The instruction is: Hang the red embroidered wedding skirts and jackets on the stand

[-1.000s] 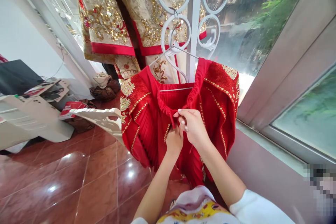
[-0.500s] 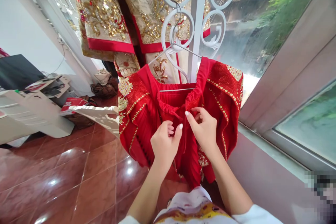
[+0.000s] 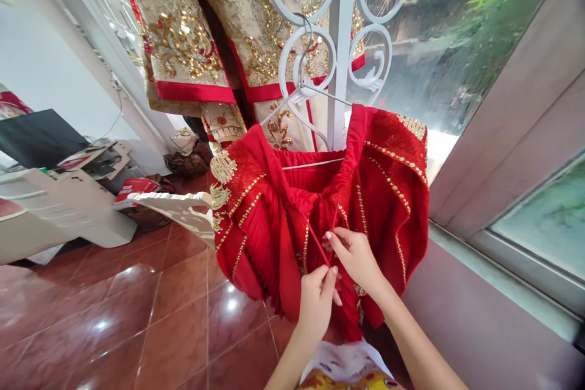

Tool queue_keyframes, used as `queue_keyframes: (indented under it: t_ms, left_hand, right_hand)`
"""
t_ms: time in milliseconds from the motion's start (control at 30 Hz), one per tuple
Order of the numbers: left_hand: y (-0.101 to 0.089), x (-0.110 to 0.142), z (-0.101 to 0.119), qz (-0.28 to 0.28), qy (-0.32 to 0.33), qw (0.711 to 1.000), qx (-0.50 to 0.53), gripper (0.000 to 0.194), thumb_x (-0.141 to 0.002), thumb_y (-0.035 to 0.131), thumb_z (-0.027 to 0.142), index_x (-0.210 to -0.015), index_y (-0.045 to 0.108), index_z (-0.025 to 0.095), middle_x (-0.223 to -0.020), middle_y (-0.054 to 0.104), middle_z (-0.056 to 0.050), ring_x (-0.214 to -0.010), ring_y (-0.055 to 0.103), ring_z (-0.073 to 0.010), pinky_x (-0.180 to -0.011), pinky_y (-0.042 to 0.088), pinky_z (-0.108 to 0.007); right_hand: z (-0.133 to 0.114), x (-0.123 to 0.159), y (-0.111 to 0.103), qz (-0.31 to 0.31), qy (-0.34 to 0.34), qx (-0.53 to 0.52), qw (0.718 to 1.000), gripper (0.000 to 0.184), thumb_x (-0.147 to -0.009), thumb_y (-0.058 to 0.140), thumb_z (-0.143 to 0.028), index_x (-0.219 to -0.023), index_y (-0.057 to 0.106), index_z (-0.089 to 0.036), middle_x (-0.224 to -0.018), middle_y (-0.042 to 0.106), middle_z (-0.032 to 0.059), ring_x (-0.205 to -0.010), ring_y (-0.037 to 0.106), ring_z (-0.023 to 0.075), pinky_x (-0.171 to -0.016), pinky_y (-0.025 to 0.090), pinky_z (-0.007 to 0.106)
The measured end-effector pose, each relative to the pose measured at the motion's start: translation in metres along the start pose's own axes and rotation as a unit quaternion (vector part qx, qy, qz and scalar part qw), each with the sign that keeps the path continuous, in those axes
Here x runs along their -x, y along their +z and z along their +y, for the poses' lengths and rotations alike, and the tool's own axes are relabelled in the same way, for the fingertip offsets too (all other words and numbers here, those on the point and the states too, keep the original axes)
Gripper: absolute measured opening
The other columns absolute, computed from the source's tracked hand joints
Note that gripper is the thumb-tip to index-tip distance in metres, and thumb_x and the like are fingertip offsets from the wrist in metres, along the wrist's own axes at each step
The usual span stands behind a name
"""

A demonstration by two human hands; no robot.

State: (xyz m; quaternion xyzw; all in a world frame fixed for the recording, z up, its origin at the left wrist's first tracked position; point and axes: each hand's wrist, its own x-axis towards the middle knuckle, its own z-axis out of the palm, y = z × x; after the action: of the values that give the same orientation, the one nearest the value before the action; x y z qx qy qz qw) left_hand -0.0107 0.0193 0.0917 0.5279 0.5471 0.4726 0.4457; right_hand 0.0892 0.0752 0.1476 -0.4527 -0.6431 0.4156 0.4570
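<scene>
A red pleated garment [image 3: 269, 219] with gold sequin trim hangs on a white hanger [image 3: 304, 106] hooked into a white scrollwork stand [image 3: 340, 42]. From its gathered waist two thin red drawstrings [image 3: 317, 241] run down. My left hand [image 3: 317, 301] pinches the end of one string in front of the skirt. My right hand [image 3: 356, 256], just above and to the right, is closed on the other string. Both hands sit low against the front of the garment.
Cream and gold embroidered robes [image 3: 183, 36] with red borders hang behind. A window [image 3: 457, 30] and its sill [image 3: 493, 274] run along the right. White carved furniture [image 3: 178, 207] and a cluttered white desk [image 3: 59, 195] stand at left on the glossy red tile floor [image 3: 137, 317].
Both hands have dropped from the gathered waist to lower down the skirt front, drawing the red strings out taut. The view has tilted slightly.
</scene>
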Motion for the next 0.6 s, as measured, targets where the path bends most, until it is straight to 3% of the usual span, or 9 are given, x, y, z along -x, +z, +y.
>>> queue_keyframes:
  t_ms: [100,200,300,367,433,533,600]
  left_hand:
    - [0.006,0.004,-0.001,-0.029,-0.017,0.996,0.078,0.047,-0.079,0.048,0.058,-0.056,0.046,0.017,-0.038,0.045,0.002,-0.036,0.048,-0.0115,-0.041,0.037,-0.021]
    - [0.001,0.001,0.005,-0.015,-0.021,0.99,0.142,0.047,-0.071,0.058,0.059,-0.055,0.049,0.015,-0.041,0.05,0.001,-0.037,0.049,-0.0116,-0.042,0.041,-0.022]
    - [-0.016,0.002,0.006,0.043,0.007,0.982,0.182,0.036,-0.068,0.068,0.047,-0.075,0.061,0.012,-0.066,0.066,-0.005,-0.052,0.059,-0.0137,-0.051,0.049,-0.025]
    - [-0.031,0.006,0.007,0.081,0.055,0.977,0.189,0.034,-0.073,0.064,0.042,-0.092,0.064,0.013,-0.093,0.068,-0.01,-0.061,0.062,-0.0139,-0.056,0.051,-0.026]
    - [-0.045,0.009,0.016,0.129,0.113,0.975,0.14,0.029,-0.082,0.055,0.038,-0.094,0.066,0.014,-0.1,0.068,-0.012,-0.063,0.061,-0.0131,-0.059,0.051,-0.026]
    - [-0.056,0.006,0.043,0.173,0.196,0.964,-0.035,0.026,-0.085,0.052,0.032,-0.076,0.069,0.016,-0.081,0.07,-0.008,-0.061,0.061,-0.0128,-0.061,0.05,-0.025]
    - [-0.054,-0.003,0.065,0.179,0.249,0.942,-0.136,0.021,-0.083,0.056,0.03,-0.071,0.068,0.017,-0.075,0.069,-0.004,-0.06,0.06,-0.0121,-0.061,0.049,-0.023]
  right_hand:
    - [-0.008,0.008,0.007,-0.063,0.054,-0.133,0.988,0.029,-0.082,0.054,-0.043,-0.071,0.06,-0.017,-0.071,0.067,0.0047,-0.068,0.063,0.0162,-0.063,0.047,0.025]
    - [-0.019,0.012,0.014,-0.108,0.105,-0.202,0.968,0.029,-0.076,0.062,-0.042,-0.062,0.056,-0.017,-0.06,0.063,0.0014,-0.048,0.054,0.0107,-0.047,0.042,0.022]
    - [-0.023,0.016,0.014,-0.085,0.118,-0.238,0.96,0.03,-0.075,0.063,-0.042,-0.06,0.056,-0.016,-0.052,0.057,-0.0015,-0.038,0.038,0.0061,-0.037,0.029,0.02]
    - [-0.022,0.017,0.012,-0.039,0.086,-0.232,0.968,0.029,-0.076,0.062,-0.04,-0.061,0.059,-0.016,-0.054,0.058,-0.0011,-0.042,0.037,0.0055,-0.041,0.029,0.019]
    - [-0.02,0.019,0.012,0.0,0.053,-0.208,0.977,0.029,-0.078,0.062,-0.038,-0.06,0.058,-0.015,-0.055,0.058,-0.001,-0.047,0.039,0.006,-0.048,0.033,0.02]
    - [-0.017,0.023,0.015,0.021,0.019,-0.153,0.988,0.028,-0.08,0.059,-0.036,-0.06,0.057,-0.016,-0.056,0.055,-0.0011,-0.053,0.045,0.0086,-0.056,0.037,0.022]
    - [-0.017,0.026,0.019,0.03,-0.009,-0.11,0.993,0.027,-0.08,0.057,-0.035,-0.062,0.056,-0.016,-0.057,0.054,-0.0012,-0.055,0.045,0.0097,-0.056,0.036,0.022]
